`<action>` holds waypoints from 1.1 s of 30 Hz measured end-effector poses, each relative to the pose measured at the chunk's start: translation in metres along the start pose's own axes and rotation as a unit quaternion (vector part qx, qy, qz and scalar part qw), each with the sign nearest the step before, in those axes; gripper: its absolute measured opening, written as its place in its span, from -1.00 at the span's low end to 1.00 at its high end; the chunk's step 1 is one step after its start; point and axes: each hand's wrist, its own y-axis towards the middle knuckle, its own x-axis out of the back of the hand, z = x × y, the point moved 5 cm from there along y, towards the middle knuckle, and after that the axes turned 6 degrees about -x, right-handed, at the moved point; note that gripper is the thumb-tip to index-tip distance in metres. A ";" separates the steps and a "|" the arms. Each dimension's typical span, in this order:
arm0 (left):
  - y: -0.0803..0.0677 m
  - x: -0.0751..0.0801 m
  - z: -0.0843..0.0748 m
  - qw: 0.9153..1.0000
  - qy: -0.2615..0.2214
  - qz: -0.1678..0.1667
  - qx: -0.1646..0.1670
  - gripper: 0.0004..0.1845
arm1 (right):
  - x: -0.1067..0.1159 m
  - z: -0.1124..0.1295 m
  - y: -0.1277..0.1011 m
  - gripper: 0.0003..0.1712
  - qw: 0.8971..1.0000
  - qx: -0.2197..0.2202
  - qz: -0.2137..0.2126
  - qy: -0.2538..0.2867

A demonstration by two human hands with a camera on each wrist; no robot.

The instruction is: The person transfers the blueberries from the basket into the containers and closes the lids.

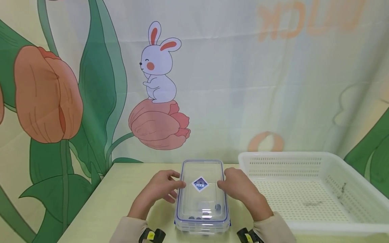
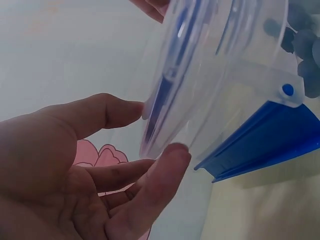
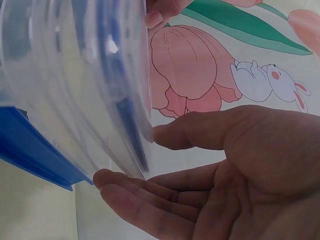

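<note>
A clear plastic food box (image 1: 203, 230) stands on the table, its clear lid (image 1: 194, 202) edged in blue and bearing a diamond label (image 1: 200, 184). My left hand (image 1: 161, 185) pinches the lid's left edge, thumb on top and fingers beneath the rim. On the opposite side, my right hand (image 1: 239, 185) grips the lid's right edge in the same way. Blue side latches are swung outward, as the left latch (image 2: 265, 142) and the right latch (image 3: 37, 150) show. Several dark round things like blueberries (image 2: 304, 45) lie inside the box.
A white perforated basket (image 1: 304, 227) stands to the right of the box on the pale yellow table (image 1: 121, 192). Behind the table hangs a cloth (image 1: 212, 84) printed with tulips and a rabbit.
</note>
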 end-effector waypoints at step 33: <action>0.004 -0.001 0.020 0.997 -0.027 0.067 0.013 -0.42 | -0.028 -0.010 -0.011 -0.49 0.997 -0.042 -0.012 0.067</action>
